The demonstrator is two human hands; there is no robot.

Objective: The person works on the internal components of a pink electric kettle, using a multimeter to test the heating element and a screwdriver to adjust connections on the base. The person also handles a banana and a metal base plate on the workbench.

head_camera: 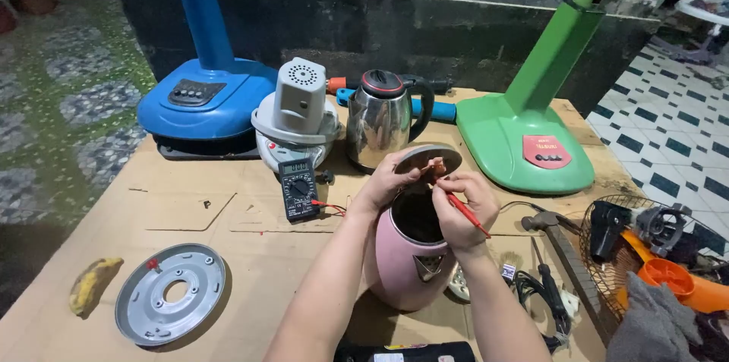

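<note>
Two hands on the pink plastic electric kettle (pixel 410 263), near middle of our cardboard-covered desk (pixel 250 256). Left hand (pixel 391 180) pinches its open round lid (pixel 429 158); right hand (pixel 463 206) has a closed grip on a red probe (pixel 465 212). Black multimeter (pixel 298 189) sits just left.

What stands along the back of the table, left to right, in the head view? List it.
Blue fan base → grey-white motor housing → steel electric kettle → green fan base.
</note>
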